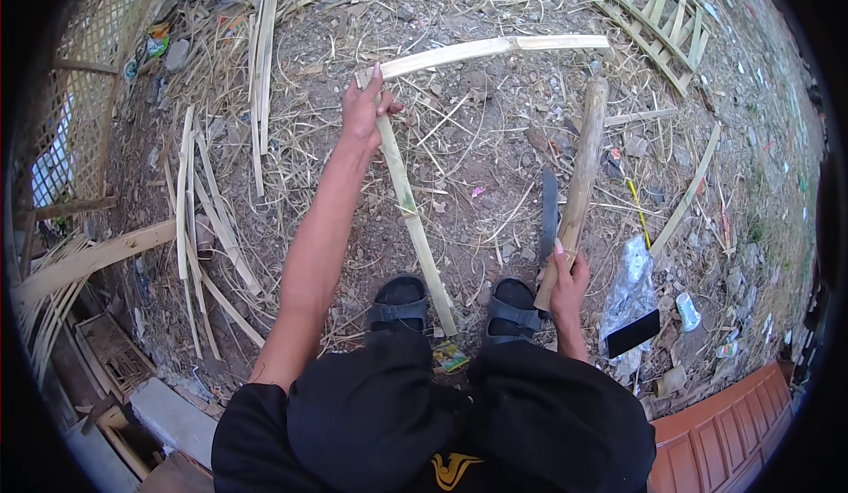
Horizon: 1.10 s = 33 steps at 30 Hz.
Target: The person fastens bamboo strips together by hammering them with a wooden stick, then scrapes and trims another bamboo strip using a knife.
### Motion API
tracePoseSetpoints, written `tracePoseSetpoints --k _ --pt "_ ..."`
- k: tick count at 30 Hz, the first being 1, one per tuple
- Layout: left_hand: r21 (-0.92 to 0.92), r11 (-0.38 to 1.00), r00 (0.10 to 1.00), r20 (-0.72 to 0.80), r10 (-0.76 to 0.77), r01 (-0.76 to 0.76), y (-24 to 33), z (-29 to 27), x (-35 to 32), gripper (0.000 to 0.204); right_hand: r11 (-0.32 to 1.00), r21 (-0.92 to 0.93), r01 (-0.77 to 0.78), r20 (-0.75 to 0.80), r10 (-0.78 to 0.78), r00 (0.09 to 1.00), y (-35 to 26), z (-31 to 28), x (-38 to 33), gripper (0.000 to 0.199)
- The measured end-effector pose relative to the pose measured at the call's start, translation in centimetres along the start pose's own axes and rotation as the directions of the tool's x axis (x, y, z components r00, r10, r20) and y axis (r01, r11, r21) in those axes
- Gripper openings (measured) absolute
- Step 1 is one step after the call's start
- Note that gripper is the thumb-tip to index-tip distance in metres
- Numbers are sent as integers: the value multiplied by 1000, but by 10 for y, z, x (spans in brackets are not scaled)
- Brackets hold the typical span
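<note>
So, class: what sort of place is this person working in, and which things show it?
Probably an outdoor yard for bamboo craft: bare stony dirt ground littered with pale split bamboo strips, a woven lattice panel, and a slatted bamboo frame.

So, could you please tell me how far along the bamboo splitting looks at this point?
Done: several split strips already lie on the ground to the person's left. In hand: the left hand holds a long bamboo strip upright near its top, and the right hand has its grip on a round wooden club. A dark blade lies beside it. Left: another long strip beyond looks unworked.
</note>
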<state>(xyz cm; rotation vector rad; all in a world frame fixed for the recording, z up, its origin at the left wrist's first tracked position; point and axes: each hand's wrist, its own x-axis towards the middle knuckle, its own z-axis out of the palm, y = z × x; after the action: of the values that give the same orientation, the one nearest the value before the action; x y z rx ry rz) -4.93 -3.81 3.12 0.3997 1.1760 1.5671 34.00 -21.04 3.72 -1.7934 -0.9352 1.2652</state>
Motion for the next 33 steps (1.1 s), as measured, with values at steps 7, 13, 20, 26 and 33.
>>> tracePoseSetpoints --k 7,13,20,26,33 --pt "-77 997 1000 8 -28 29 17 -2 -4 18 1000 -8 20 4 -20 1000 2 0 3 30" --pt "-45 999 999 34 7 -6 42 -8 -6 17 996 -82 -17 -27 15 1000 5 -5 5 34" --pt "69 993 991 100 88 -95 112 -8 19 21 999 -43 -9 -73 6 997 -1 -9 5 33" --pt "74 980 934 324 153 -186 187 18 52 23 997 52 53 -172 -43 984 0 -27 19 30" --pt "492 827 837 545 -50 -271 315 -1 71 32 995 91 42 -237 -20 971 3 -45 27 34"
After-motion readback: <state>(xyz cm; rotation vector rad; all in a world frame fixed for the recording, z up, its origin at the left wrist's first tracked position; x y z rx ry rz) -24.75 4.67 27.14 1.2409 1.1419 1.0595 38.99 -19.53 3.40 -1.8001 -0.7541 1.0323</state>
